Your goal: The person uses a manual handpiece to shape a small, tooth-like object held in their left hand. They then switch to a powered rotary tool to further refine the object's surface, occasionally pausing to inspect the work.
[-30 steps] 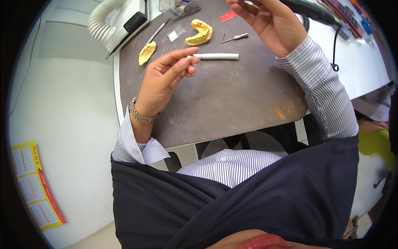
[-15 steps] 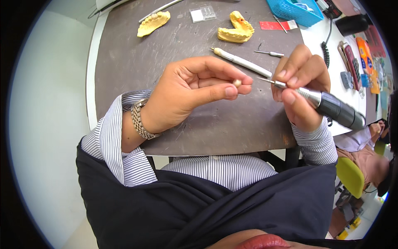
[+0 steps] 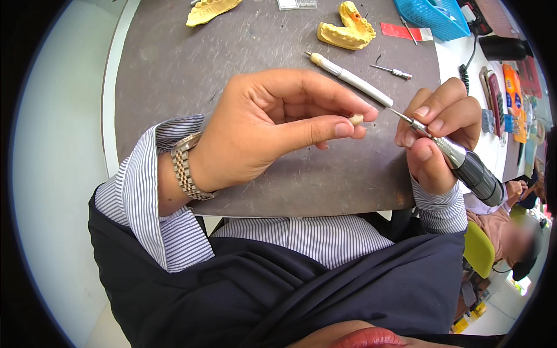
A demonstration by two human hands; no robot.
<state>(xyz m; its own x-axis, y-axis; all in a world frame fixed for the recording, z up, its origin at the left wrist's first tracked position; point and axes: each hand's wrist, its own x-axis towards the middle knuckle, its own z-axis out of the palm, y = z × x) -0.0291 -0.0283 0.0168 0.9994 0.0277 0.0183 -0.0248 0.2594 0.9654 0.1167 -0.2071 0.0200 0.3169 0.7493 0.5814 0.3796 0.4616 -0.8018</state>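
Between the thumb and fingertips of my left hand [image 3: 284,113] is a small cream-coloured dental crown [image 3: 356,119]. My right hand [image 3: 444,130] grips a rotary handpiece [image 3: 464,165] with a black rear body and a silver front, held much like a pen. Its thin bur [image 3: 400,114] points up and left, toward the crown but apart from it. Beyond my hands, a white pen-like tool [image 3: 351,79] with a cream tip end lies on the brown work surface. A yellow plaster dental model [image 3: 348,30] sits farther back.
Another yellow dental model [image 3: 210,10] and a clear case [image 3: 297,4] are at the far edge. Right of centre lie a small metal tool [image 3: 393,71] and a red strip [image 3: 400,31]. A blue basket [image 3: 432,20] stands back right. Another person [image 3: 499,229] sits at far right.
The crown has turned in my left fingertips, showing more of its side. My right hand has tilted the handpiece more steeply, its rear end lower. The whole view has shifted slightly.
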